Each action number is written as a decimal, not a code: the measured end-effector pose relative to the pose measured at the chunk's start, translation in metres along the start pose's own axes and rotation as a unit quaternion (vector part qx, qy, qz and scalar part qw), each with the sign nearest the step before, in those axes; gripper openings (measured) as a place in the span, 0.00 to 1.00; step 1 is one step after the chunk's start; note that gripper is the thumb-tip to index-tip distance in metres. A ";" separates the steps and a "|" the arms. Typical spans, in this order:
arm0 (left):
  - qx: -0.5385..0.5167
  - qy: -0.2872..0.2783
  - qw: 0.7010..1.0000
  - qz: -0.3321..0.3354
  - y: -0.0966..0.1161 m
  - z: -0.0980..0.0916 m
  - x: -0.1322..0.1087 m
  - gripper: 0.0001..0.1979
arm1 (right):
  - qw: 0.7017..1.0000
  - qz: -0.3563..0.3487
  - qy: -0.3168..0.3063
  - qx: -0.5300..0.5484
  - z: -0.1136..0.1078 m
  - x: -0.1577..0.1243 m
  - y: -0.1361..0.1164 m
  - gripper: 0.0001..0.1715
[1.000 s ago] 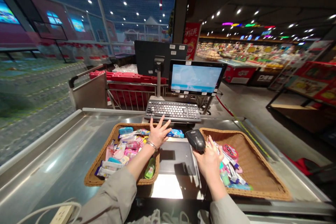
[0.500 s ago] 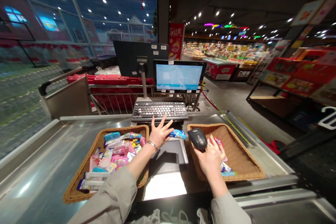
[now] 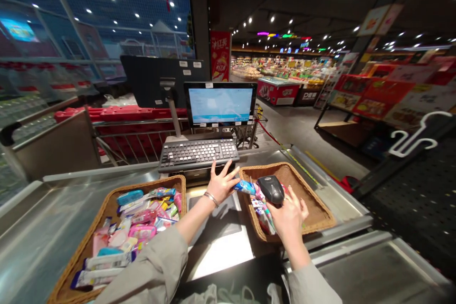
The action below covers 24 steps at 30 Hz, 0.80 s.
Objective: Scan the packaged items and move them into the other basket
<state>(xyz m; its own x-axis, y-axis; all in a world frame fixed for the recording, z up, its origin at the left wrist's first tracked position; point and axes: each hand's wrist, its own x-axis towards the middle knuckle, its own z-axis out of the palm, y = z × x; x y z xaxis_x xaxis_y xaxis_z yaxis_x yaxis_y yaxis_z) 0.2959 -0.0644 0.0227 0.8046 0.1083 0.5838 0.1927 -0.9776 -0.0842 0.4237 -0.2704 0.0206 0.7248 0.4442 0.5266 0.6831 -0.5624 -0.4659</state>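
Observation:
My left hand [image 3: 221, 187] wears a bracelet and is over the gap between the two baskets. Its outer fingers are spread, and at its thumb side it grips a small blue packet [image 3: 245, 186] over the near-left rim of the right wicker basket [image 3: 313, 199]. A black handheld barcode scanner [image 3: 271, 189] is in my right hand [image 3: 288, 213], above that basket, its head tilted toward the packet. Small colourful packs [image 3: 261, 211] lie along the basket's left side, partly hidden by the scanner and hand. The left wicker basket [image 3: 90, 216] holds many mixed small packaged goods.
A black keyboard [image 3: 199, 153] stands beyond my left hand, below a lit monitor [image 3: 221, 105]. Another dark screen [image 3: 142, 80] faces away at the left. The metal counter [image 3: 39, 228] has raised edges. White hooks [image 3: 415, 140] stick out at the right.
My view has turned right. My left hand and the blue packet have moved right, from beside the right basket to over its rim. The scanner has shifted slightly, uncovering packs in the basket.

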 end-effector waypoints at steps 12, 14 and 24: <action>-0.037 0.000 0.997 0.070 0.018 0.035 0.022 0.12 | 0.997 0.068 0.023 -0.019 -0.008 0.006 0.038 0.28; -0.045 -0.008 0.996 0.078 0.020 0.038 0.025 0.13 | 0.997 0.071 0.025 -0.025 -0.010 0.006 0.043 0.28; -0.067 -0.054 0.993 0.078 0.038 0.056 0.036 0.16 | 0.995 0.090 0.038 -0.032 -0.018 0.002 0.060 0.23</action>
<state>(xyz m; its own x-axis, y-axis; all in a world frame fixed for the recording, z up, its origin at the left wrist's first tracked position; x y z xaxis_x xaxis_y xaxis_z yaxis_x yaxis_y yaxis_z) 0.3634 -0.0875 -0.0042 0.8760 -0.0352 0.4810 -0.0098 -0.9984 -0.0552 0.4645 -0.3155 0.0069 0.8246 0.2797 0.4917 0.5337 -0.6727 -0.5125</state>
